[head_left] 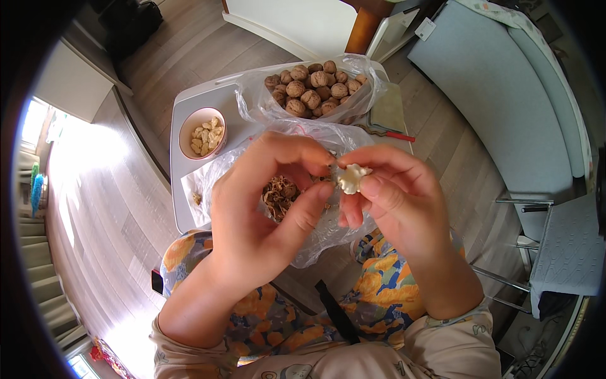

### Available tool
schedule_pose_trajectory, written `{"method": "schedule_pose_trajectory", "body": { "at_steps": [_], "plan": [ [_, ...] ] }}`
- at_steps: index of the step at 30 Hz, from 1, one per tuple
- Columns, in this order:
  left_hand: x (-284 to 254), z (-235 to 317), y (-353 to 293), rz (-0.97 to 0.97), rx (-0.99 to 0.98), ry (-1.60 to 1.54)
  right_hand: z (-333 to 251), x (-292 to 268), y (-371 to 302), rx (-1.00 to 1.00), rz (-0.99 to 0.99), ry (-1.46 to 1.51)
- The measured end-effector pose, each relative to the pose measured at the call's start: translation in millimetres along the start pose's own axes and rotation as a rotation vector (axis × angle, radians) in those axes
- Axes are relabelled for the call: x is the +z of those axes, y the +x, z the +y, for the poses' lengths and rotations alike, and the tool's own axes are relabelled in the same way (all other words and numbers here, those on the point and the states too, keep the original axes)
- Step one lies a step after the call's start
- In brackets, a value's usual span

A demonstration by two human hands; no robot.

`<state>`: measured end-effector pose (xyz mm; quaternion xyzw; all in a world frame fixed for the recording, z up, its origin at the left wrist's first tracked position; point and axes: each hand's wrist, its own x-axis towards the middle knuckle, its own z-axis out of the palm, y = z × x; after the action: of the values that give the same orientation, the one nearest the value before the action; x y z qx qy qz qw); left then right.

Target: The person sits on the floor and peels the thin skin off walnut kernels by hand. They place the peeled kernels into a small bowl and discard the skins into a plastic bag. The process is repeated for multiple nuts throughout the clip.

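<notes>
Left of the hands, a bowl (187, 131) holds nut bits (206, 137), maybe to keep them together. The left hand (249, 218) curls with a small gap; whether it grips anything, nobody can tell. Underneath, a clear bag (309, 252) likely catches shells (278, 197). The right hand (410, 199) pinches a nut piece (351, 179) between both hands, perhaps lightly because it could crumble.

Kernel piece (351, 179): lies in the right fingers (391, 158), just right of the left fingers (297, 148).
Bowl (185, 134): stands left of the fingers and beyond them, on the table (218, 98).
Kernels (205, 138): lie in the bowl.
Walnuts (310, 99): lie straight beyond the fingers, in the far bag (252, 106).
Shells (278, 196): lie beneath the left fingers, in the near bag (319, 239).
</notes>
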<state>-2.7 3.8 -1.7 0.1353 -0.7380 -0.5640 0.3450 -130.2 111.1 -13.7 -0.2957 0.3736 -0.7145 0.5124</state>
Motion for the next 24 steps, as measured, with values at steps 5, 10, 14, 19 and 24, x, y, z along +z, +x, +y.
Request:
{"method": "schedule_pose_trajectory", "body": {
  "at_steps": [5,10,14,19,24],
  "plan": [
    [-1.7,-2.0,4.7,-0.035,0.2,0.167,0.5,-2.7,-0.4,0.14,-0.013,0.209],
    [-1.5,-2.8,4.1,-0.017,0.201,0.157,0.6,-3.2,-0.7,0.162,-0.005,0.238],
    [-3.2,-6.6,4.8,-0.017,0.261,0.184,0.1,-2.8,-0.8,0.172,-0.002,0.228],
    [-6.1,-1.7,3.4,-0.081,0.224,0.231,-1.2,-2.2,-1.0,0.181,-0.003,0.225],
    [-5.2,-1.5,3.1,-0.049,0.219,0.201,-1.0,0.5,-1.1,0.184,0.02,0.124]
  ]
}}
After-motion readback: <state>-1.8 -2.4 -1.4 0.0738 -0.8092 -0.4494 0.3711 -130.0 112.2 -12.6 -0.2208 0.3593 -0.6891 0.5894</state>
